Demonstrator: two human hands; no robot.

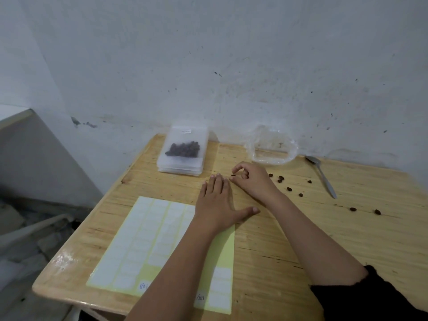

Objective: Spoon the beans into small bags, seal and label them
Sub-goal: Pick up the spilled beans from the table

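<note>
The left hand [217, 202] is lying flat, fingers straight, on the pale wooden table [301, 239]. The right hand [253, 179] is curling thumb and forefinger round one dark brown bean [233, 175], though I cannot tell whether it is gripping it. A small clear labelled bag of beans [183, 149] is resting by the wall.

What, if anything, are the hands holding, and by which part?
The left hand lies flat, holding nothing; the right hand curls around one bean, grip unclear.
</note>
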